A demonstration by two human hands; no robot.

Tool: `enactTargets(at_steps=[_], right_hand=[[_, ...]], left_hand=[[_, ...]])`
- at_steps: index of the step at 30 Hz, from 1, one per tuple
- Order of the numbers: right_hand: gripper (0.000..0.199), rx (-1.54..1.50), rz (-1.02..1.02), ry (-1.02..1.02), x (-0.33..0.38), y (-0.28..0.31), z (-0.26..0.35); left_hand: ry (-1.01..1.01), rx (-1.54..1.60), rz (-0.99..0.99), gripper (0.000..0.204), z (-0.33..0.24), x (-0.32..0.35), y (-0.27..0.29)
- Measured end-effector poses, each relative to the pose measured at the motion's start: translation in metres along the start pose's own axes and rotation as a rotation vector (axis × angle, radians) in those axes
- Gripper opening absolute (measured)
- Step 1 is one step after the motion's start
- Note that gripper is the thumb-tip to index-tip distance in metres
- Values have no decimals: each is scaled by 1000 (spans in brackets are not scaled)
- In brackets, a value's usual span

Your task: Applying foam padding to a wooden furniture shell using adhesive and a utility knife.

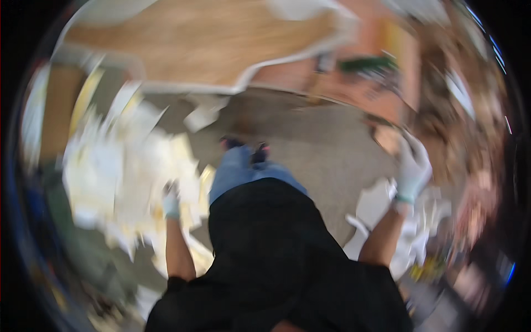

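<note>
Right hand [414, 166]: one, white glove, green cuff, out to the wearer's right. Its fingers overlap the edge of a tan piece; blur on my feed means I cannot tell whether they grip it.

Tan piece [387, 139]: one, at the right fingertips, just below the table's right-hand corner.

Left hand [171, 202]: one, pale glove, lowered at the left. I cannot tell whether its fingers are spread or closed.

Heap of sheets [99, 171]: white and cream, ragged, spread behind and around the left hand in my view.

Table [285, 74]: orange-pink top, ahead. It carries a large brown sheet [193, 41] with white edges and, farther right, a blurred green item [368, 65].

Also listed: white scraps [375, 202] near the right wrist; brown heap [440, 105], far right; grey floor [326, 135].
</note>
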State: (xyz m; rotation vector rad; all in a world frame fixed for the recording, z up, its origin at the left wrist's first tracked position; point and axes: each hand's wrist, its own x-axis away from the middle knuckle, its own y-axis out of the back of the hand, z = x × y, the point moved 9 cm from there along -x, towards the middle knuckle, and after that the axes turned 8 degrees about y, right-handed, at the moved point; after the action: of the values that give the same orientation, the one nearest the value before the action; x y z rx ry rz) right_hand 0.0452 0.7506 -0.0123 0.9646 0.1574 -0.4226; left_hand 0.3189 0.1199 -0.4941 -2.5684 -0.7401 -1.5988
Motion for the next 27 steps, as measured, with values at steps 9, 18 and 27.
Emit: enactTargets(at_steps=[9,18,27], right_hand=[[24,-426,-63,-219,17,-83,-3],[30,519,335,320,77,-82,-120],[35,1490,1685,407,183,-135,-293]], left_hand=[[258,338,-231,48,224,126,22],[246,374,-440,51,232,29,37],[597,894,-121,98,133,-260,-80]])
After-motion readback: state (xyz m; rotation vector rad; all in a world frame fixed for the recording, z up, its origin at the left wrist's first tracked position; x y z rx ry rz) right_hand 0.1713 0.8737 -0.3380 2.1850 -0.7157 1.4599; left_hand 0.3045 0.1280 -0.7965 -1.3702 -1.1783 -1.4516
